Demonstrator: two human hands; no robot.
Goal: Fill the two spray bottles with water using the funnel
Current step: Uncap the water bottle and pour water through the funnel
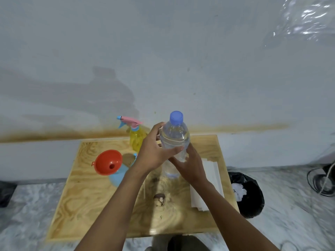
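A clear water bottle [174,136] with a blue cap stands upright over the middle of the wooden table [87,205]. My left hand [154,151] grips its upper body from the left. My right hand [190,165] holds it lower down from the right. An orange funnel [107,162] sits in the neck of a blue spray bottle [117,175] at the left. Behind it stands a yellow spray bottle [136,138] with a pink and blue trigger head on it. My left arm hides part of the blue bottle.
White paper sheets [206,189] lie on the table's right side. A black bin [248,194] with white waste stands on the floor to the right. A small brown and white object [159,199] lies mid-table. The wall is close behind the table.
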